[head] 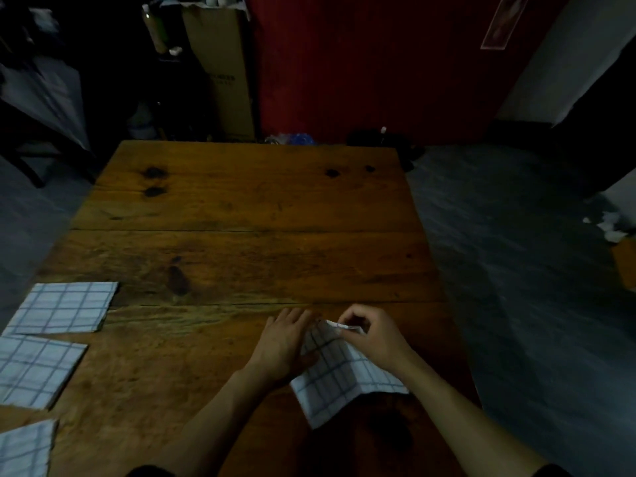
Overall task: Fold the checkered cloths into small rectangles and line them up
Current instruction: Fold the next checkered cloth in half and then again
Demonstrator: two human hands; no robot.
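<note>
Low and right of centre on the wooden table [241, 208], the left hand [280, 342] pressed flat-fingered on the checkered cloth [339, 376] while the right hand [370, 333] pinched its far corner; a slipped pinch would likely skew the fold, unlike the three folded cloths [62, 308] at lower left

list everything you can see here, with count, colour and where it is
folded checkered cloths: 3, white with dark grid, in a line along the table's left edge, the nearest cut off by the frame
checkered cloth being folded: 1, white with dark grid, near right part of the table
table: 1, brown wood with dark knots, centre
cardboard box: 1, tan, upright behind the table
bottle: 1, pale, left of the box
crumpled white material: some, on the floor far right
left hand: 1, flat on the cloth's left part
right hand: 1, pinches the cloth's far edge
</note>
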